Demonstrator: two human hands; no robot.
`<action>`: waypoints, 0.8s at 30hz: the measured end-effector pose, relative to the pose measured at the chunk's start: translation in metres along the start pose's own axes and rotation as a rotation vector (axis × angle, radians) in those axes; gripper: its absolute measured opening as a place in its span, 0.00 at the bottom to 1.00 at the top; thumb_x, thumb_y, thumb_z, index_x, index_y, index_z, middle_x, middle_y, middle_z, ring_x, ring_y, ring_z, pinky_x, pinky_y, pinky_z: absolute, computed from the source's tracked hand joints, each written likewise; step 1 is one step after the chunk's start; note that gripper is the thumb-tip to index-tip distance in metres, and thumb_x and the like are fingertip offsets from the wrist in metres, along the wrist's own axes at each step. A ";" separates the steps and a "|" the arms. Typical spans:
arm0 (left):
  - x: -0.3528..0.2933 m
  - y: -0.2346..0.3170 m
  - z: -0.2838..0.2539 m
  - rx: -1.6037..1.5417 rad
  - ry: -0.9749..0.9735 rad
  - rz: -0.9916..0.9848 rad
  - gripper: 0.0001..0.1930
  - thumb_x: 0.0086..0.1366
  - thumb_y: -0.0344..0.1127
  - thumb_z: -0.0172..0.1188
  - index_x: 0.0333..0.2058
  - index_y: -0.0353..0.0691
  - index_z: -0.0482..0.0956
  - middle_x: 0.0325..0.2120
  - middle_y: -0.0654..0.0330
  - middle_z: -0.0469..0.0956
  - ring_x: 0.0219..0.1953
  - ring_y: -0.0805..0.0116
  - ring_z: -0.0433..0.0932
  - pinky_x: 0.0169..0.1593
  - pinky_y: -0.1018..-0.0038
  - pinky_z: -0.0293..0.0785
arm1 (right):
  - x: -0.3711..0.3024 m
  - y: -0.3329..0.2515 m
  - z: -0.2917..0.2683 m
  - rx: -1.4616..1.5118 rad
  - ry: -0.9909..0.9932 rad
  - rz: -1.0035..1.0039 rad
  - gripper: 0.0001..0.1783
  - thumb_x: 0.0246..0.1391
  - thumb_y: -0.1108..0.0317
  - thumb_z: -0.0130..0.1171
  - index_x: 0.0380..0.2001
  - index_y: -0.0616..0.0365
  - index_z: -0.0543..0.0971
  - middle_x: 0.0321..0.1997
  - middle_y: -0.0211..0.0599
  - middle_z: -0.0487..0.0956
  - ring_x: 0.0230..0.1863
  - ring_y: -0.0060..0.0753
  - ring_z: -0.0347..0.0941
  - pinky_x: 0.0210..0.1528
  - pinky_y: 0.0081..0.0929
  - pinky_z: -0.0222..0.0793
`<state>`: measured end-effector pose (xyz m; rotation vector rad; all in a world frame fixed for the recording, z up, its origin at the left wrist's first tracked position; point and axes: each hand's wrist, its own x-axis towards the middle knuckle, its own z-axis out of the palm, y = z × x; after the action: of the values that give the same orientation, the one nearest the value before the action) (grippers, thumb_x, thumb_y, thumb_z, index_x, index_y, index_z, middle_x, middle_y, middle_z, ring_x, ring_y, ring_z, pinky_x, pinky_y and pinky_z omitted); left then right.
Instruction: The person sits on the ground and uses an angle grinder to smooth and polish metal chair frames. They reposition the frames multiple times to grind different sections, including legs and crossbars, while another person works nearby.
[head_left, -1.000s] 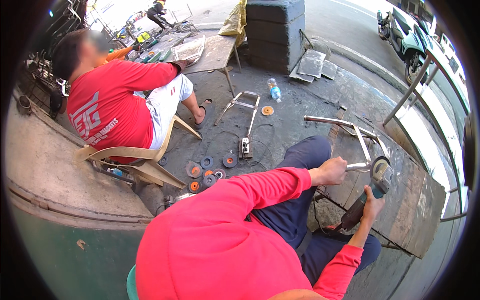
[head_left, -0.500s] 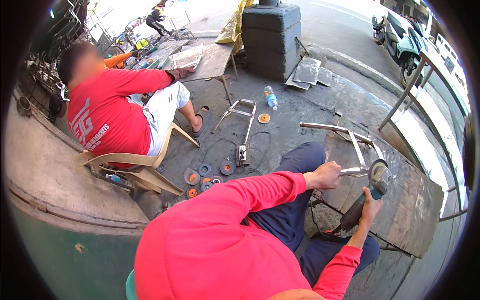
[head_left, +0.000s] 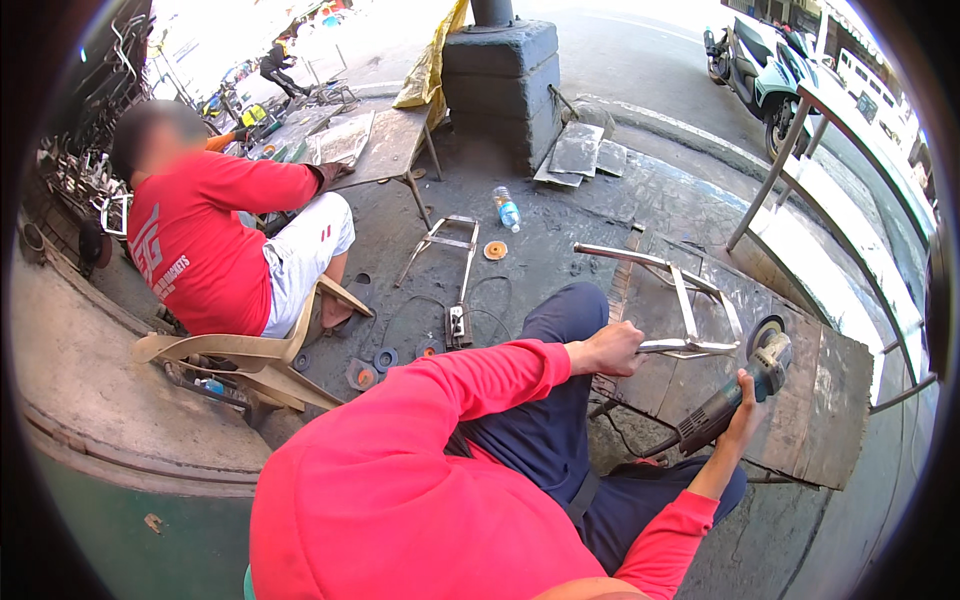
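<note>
My left hand (head_left: pixel 615 349) is closed round the near end of a metal frame (head_left: pixel 686 310) made of welded square tubing. The frame lies on a worn board table (head_left: pixel 815 420) with its far bar pointing away to the left. In my right hand (head_left: pixel 742 412) is an angle grinder (head_left: pixel 712 416), gripped round its body near the head. Its round disc (head_left: pixel 765 335) stands tilted, just right of the frame's right corner, with a small gap between them. The grinder's rear end hangs low over my lap, and its cord drops below the table edge.
Several grinding discs (head_left: pixel 386 358) lie on the floor near a power outlet box (head_left: pixel 457 325). Another metal frame (head_left: pixel 455 243), a plastic bottle (head_left: pixel 507 209) and an orange disc (head_left: pixel 495 250) are beyond. A person in red (head_left: pixel 215 230) sits left; a metal railing (head_left: pixel 775 170) stands right.
The grinder has moved right, away from the frame's corner, and its disc has turned more face-on. My left hand still holds the frame. The whole view has shifted slightly.
</note>
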<state>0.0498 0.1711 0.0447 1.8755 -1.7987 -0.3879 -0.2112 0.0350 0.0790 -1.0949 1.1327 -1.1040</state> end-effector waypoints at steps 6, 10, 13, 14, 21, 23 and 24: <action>-0.006 0.000 0.000 0.043 -0.006 -0.005 0.22 0.62 0.46 0.64 0.26 0.27 0.80 0.21 0.37 0.78 0.29 0.36 0.81 0.37 0.51 0.78 | -0.005 0.013 -0.008 0.042 -0.058 0.067 0.21 0.47 0.63 0.71 0.41 0.65 0.80 0.35 0.30 0.77 0.31 0.25 0.72 0.35 0.26 0.68; -0.006 0.001 -0.001 0.044 0.021 -0.014 0.21 0.60 0.44 0.65 0.27 0.25 0.80 0.22 0.36 0.79 0.29 0.37 0.82 0.38 0.51 0.80 | -0.004 0.016 -0.010 0.038 -0.071 0.047 0.22 0.47 0.62 0.72 0.42 0.64 0.79 0.35 0.30 0.75 0.30 0.25 0.71 0.34 0.26 0.68; -0.007 0.001 -0.005 0.050 0.015 -0.019 0.20 0.60 0.44 0.65 0.29 0.27 0.79 0.24 0.37 0.79 0.30 0.37 0.82 0.38 0.50 0.79 | -0.001 0.014 -0.009 0.096 -0.058 0.084 0.22 0.47 0.62 0.72 0.41 0.63 0.79 0.34 0.30 0.75 0.30 0.24 0.71 0.33 0.26 0.68; -0.007 0.002 -0.006 0.061 -0.025 -0.045 0.20 0.61 0.45 0.65 0.31 0.28 0.78 0.26 0.37 0.79 0.32 0.38 0.82 0.38 0.50 0.78 | 0.000 0.013 -0.008 0.125 -0.046 0.102 0.21 0.47 0.62 0.72 0.41 0.63 0.79 0.34 0.29 0.75 0.29 0.24 0.71 0.32 0.26 0.68; -0.019 0.045 0.018 0.272 0.396 0.225 0.23 0.63 0.48 0.65 0.44 0.33 0.77 0.38 0.46 0.75 0.45 0.46 0.75 0.48 0.56 0.71 | -0.001 -0.002 -0.011 0.173 -0.031 0.191 0.24 0.47 0.54 0.71 0.41 0.60 0.79 0.31 0.29 0.74 0.28 0.27 0.72 0.32 0.28 0.70; -0.023 0.070 0.036 0.000 0.376 0.180 0.24 0.64 0.50 0.65 0.45 0.32 0.78 0.37 0.46 0.77 0.42 0.49 0.78 0.46 0.58 0.73 | -0.001 -0.005 -0.010 0.168 -0.082 0.215 0.27 0.47 0.50 0.71 0.42 0.59 0.79 0.32 0.30 0.74 0.28 0.29 0.72 0.33 0.29 0.71; -0.022 0.083 0.045 -0.214 0.264 0.066 0.24 0.66 0.51 0.64 0.45 0.32 0.79 0.36 0.46 0.78 0.41 0.53 0.79 0.45 0.60 0.75 | 0.000 -0.006 -0.009 0.171 -0.037 0.216 0.27 0.46 0.48 0.71 0.41 0.57 0.77 0.30 0.31 0.74 0.26 0.30 0.72 0.31 0.29 0.71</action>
<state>-0.0458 0.1860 0.0494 1.6321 -1.5732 -0.2814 -0.2205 0.0334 0.0837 -0.8358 1.0789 -0.9867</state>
